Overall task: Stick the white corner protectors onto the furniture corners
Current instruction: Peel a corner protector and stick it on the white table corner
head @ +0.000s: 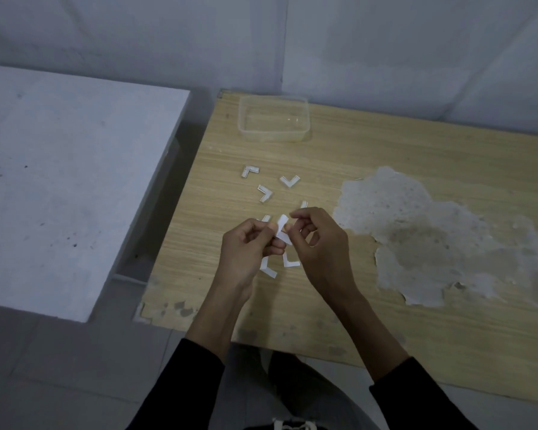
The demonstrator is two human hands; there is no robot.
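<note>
Above the wooden table (385,144), the left hand (246,246) and the right hand (322,243) pinch one white corner protector (282,231) between their fingertips. A far group of protectors (265,193) lies loose beyond the hands, and a near pair of protectors (290,261) lies just below them. A clear plastic container (273,122) stands near the table's far edge, a peeled patch (432,237) spreads to the right, and a white-topped piece of furniture (59,181) stands to the left.

A clear plastic container (273,122) sits upright, with a pale backdrop (385,57) behind it and grey floor tiles (75,367) below.
</note>
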